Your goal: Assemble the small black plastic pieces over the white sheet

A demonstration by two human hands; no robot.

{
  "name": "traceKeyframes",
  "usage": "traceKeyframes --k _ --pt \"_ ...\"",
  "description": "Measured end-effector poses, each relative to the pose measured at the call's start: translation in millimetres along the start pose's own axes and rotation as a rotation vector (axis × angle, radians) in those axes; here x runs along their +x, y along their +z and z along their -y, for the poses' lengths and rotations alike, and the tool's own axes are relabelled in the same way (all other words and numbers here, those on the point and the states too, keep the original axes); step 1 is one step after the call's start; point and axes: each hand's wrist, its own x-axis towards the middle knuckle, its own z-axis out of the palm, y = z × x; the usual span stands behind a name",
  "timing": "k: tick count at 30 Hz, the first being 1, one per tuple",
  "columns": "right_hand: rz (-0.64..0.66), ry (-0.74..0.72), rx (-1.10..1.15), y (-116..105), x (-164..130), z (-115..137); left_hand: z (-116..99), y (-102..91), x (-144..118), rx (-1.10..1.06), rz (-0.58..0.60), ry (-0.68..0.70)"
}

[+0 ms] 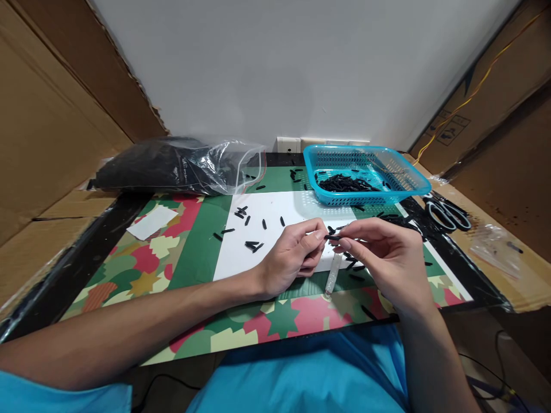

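Observation:
Both hands meet above the right part of the white sheet [284, 203]. A small black stick-like piece [332, 237] is pinched between them, its exact kind too small to tell. My left hand [297, 252] is closed, thumb and forefinger on the piece's left end. The thumb and fingertips of my right hand [387, 252] close on its right end. Beneath them lie more black pieces [356, 277] and a narrow clear strip or tube [333, 272]. Several similar black pieces [253, 246] are scattered left of my hands.
A blue perforated basket [370, 198] holds a heap of black pieces at the back right. A clear zip bag [185, 166] full of dark material lies at the back left. Scissors [445, 213] and a small plastic bag [495, 249] lie at right. Cardboard walls [51, 74] flank the table.

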Motion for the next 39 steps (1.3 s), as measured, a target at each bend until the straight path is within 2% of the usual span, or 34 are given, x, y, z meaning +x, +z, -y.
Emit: traceKeyframes --k 10,18,39 --pt "0.006 0.022 0.011 -1.2 1.5 0.0 -0.3 2.1 -0.8 0.020 -0.043 0.035" --pt "0.032 0.093 0.078 -3.6 1.5 -4.5 0.5 1.9 -0.9 0.024 -0.028 0.042" --pt "0.061 0.069 0.097 -1.6 2.2 -4.0 3.7 -0.3 0.2 0.013 -0.008 0.084"
